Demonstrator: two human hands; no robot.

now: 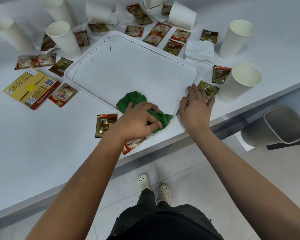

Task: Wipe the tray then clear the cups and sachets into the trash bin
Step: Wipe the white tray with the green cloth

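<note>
Both hands are over the near corner of the white rectangular plastic tray (128, 70): a crumpled green cloth (137, 101) is gripped by the left hand (139, 122), while the right hand (196, 108) is laid flat, fingers straight, on the tray's rim. White paper cups (239, 82) and sachets (106, 124) are scattered on the white counter (42, 144); a grey trash bin (280, 127) stands beyond its edge.

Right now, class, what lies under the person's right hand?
The right hand rests flat over the tray corner and a gold sachet; the sachet's near part is hidden.
</note>
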